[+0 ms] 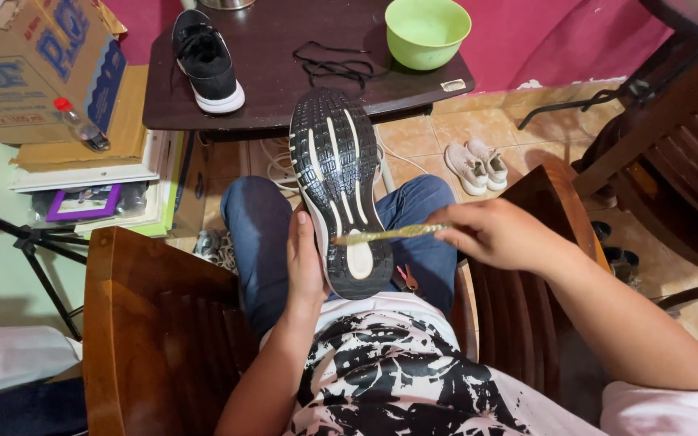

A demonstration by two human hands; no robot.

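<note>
The person sits on a wooden chair (pixel 155 323) and looks down at the lap; the left hand (pixel 304 266) holds a black sneaker (pixel 339 190) by its heel side, the fingers wrapped around the edge and the thumb up along the sole, so that the ribbed sole with pale stripes faces up to the eyes; the toe points to 12 o'clock, the heel rests near the belly, above the blue jeans (pixel 260 234). The right hand (pixel 498 234) comes from 3 o'clock with fingers pinched closed on the handle of a thin yellowish brush (pixel 385 235), probably an old toothbrush; its tip lies across the sole near the heel, touching the grooves, which seems the reason the shoe is turned sole up and kept steady. At 12 o'clock stands a dark low table (pixel 268 89); on it, at 11 o'clock, the other black sneaker (pixel 206 60) stands upright, loose black laces (pixel 337 64) lie in the middle, and a green bowl (pixel 427 31) is at 1 o'clock. A pair of small pale shoes (pixel 477 165) is on the tiled floor at 2 o'clock; a cardboard box (pixel 30 64) and a plastic bottle (pixel 81 125) are at 10 o'clock.
</note>
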